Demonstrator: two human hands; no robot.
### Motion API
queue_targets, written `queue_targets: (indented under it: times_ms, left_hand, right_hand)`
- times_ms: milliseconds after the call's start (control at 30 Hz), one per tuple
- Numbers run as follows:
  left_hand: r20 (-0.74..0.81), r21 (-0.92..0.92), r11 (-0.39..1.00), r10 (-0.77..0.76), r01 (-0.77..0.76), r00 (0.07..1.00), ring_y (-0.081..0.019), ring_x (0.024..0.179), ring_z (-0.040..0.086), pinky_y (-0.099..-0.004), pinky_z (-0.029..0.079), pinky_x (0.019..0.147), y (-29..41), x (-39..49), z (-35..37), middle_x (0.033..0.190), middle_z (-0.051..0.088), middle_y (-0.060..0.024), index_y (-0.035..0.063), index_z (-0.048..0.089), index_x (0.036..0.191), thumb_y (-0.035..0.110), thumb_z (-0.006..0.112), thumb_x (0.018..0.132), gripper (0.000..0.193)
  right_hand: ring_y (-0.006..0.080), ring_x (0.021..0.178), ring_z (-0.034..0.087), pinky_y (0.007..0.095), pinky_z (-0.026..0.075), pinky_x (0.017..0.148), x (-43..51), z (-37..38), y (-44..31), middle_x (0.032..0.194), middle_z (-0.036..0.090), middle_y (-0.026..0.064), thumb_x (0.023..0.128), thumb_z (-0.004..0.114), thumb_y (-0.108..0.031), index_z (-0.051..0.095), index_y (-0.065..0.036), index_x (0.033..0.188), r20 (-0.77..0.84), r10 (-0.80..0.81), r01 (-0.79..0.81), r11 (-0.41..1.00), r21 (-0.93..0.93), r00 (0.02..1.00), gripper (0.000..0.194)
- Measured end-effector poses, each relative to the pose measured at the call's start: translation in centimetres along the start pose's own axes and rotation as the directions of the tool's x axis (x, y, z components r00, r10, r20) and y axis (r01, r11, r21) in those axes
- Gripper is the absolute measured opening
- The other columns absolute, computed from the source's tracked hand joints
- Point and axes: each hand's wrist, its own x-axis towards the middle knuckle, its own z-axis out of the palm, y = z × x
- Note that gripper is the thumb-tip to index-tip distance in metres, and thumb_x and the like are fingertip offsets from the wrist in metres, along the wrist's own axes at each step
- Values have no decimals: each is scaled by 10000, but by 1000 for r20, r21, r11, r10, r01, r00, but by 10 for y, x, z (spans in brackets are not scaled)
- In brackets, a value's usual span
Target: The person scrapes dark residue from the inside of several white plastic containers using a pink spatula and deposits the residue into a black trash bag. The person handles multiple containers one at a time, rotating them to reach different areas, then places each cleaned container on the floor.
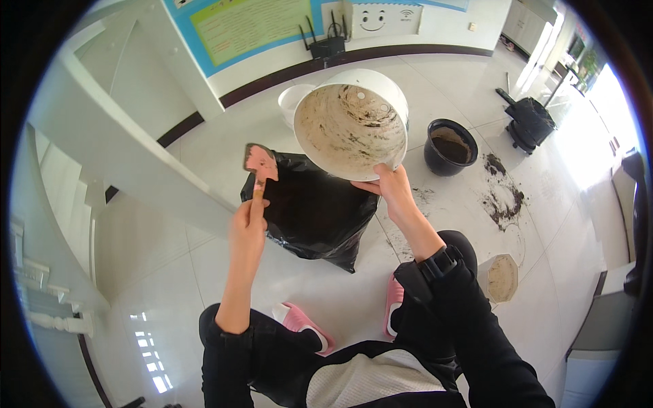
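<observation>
My left hand (249, 219) grips the handle of a small pink-bladed garden trowel (262, 162), its blade pointing away from me above the left edge of a black plastic bag (311, 209). With my right hand (392, 188) I hold the near rim of a large white plant pot (352, 132), tilted so that its soil-stained inside faces me. Drainage holes show in its bottom. The bag lies on the tiled floor between and beyond my feet. Farther right stands a black plant pot (451, 148) with dark soil inside.
Behind the large pot stands a smaller white pot (290, 102). Spilled soil (502, 204) lies on the right, with an octagonal pot (502, 278) nearer me. A black wheeled container (530, 122) is at the back right, a router (327, 47) by the wall, and a white staircase side (137, 137) at left.
</observation>
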Motion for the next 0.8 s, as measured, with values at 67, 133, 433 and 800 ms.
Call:
queue_targets:
  times_ms: [67,133,433,800]
  left_hand:
    - [-8,99,981,169,-168,986,-33,485,316,-234,223,439,1,-8,-3,577,364,66,11,658,987,318,516,1029,341]
    - [35,263,886,388,-383,921,-87,475,373,-275,289,451,2,-18,1,568,435,-6,24,654,974,288,557,1008,283]
    - [112,590,520,706,-618,700,-324,610,609,-392,463,523,0,-12,25,769,659,-97,59,652,994,169,615,942,127]
    - [286,687,462,538,-561,793,-312,665,655,-406,478,547,1,-14,49,753,672,-98,167,720,1100,160,636,896,221]
  right_hand:
    - [333,1081,647,406,579,926,2,-2,-2,1300,563,211,898,353,-42,425,72,1355,-28,-2,2,1000,0,1000,477]
    - [332,1094,638,407,584,916,3,-1,0,1300,560,212,911,342,-37,418,60,1364,-35,0,0,1000,-11,999,469]
    - [318,1136,600,399,617,841,-4,15,31,1323,500,204,921,325,-5,367,41,1396,50,-11,21,980,-198,999,478]
    - [311,940,696,370,609,776,-7,15,39,1220,593,241,954,394,-69,276,-22,1478,68,-27,47,952,-302,997,539]
